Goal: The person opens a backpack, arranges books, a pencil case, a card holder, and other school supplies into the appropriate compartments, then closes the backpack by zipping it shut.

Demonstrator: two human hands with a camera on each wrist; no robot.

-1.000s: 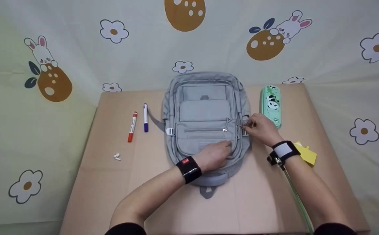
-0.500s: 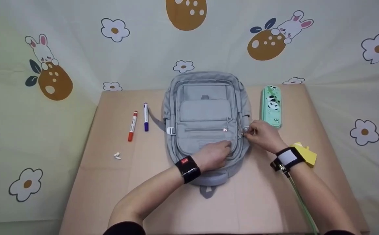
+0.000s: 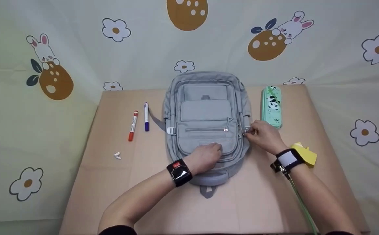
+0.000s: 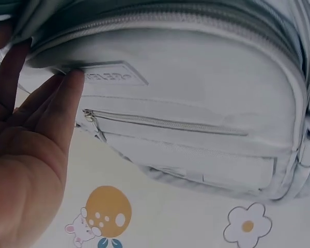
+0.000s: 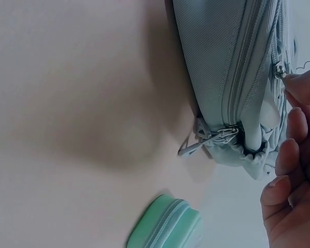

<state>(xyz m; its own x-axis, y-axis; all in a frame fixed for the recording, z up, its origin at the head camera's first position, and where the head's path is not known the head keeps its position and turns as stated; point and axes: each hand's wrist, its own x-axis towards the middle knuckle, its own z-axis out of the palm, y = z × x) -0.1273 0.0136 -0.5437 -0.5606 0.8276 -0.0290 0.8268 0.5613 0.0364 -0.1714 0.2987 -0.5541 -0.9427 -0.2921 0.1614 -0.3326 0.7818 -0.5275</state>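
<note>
A grey backpack (image 3: 205, 111) lies front side up on the table, its top handle pointing toward me. My left hand (image 3: 205, 158) rests on the lower part of its front in the head view. In the left wrist view its fingers (image 4: 67, 103) are extended and touch the fabric by a small label (image 4: 111, 76), below a curved zipper (image 4: 160, 19). At the bag's right side, my right hand (image 3: 266, 135) pinches a zipper pull (image 5: 280, 70) between thumb and forefinger. The other fingers (image 5: 287, 155) are loosely bent. A second zipper pull (image 5: 225, 136) hangs on the side zipper.
Right of the bag lie a green panda pencil case (image 3: 273, 106) and a yellow object (image 3: 307, 155), partly behind my right wrist. To the left are a red marker (image 3: 133, 125), a blue marker (image 3: 146, 116) and small white earbuds (image 3: 117, 155). A printed cloth (image 3: 143, 58) hangs behind the table.
My right hand has slid a little toward me along the bag's side with the zipper pull, then stayed nearly still. My left hand has shifted left across the bag's front.
</note>
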